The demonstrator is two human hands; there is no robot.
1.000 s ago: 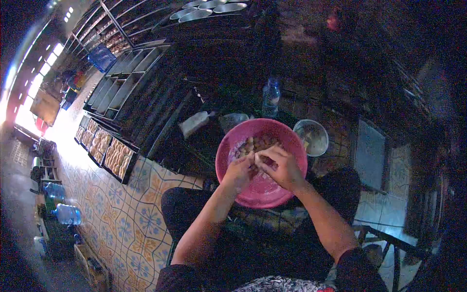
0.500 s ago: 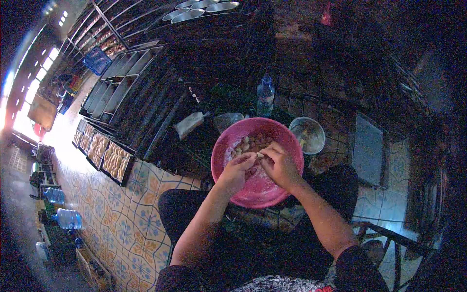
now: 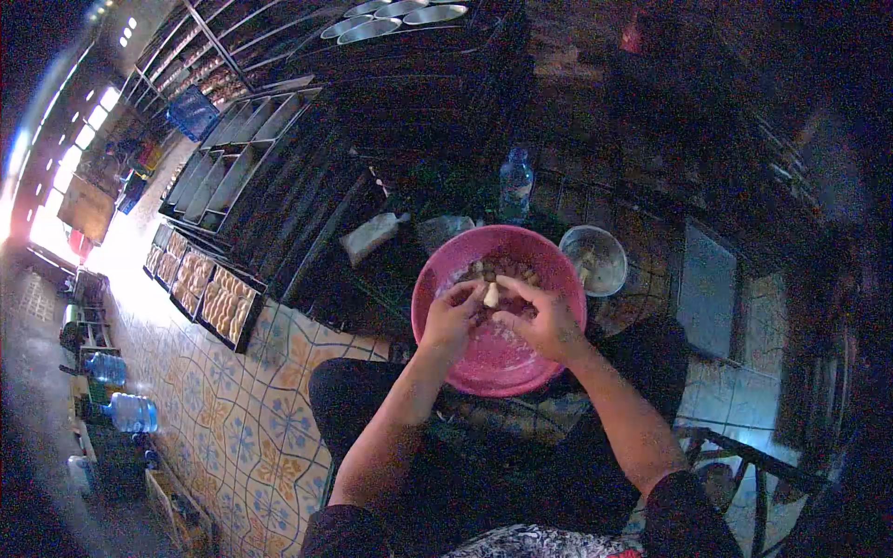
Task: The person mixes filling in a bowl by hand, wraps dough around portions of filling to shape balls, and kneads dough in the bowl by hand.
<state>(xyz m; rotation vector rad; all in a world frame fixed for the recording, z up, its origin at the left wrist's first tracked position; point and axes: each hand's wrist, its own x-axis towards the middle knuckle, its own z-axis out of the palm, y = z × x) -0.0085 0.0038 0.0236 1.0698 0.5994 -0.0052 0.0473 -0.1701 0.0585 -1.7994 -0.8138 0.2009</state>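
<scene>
Left hand (image 3: 450,322): loosely curled, just left of pale piece (image 3: 491,297); grip unclear.
Right hand (image 3: 549,325): partly spread, just right; grip unclear.
Pink basin (image 3: 502,374): beneath all three.

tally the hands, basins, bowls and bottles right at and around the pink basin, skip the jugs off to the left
Hands: 2 (left hand, right hand)
Basins: 1 (pink basin)
Bowls: 1 (round bowl)
Bottles: 1 (clear plastic bottle)
Total: 5
</scene>
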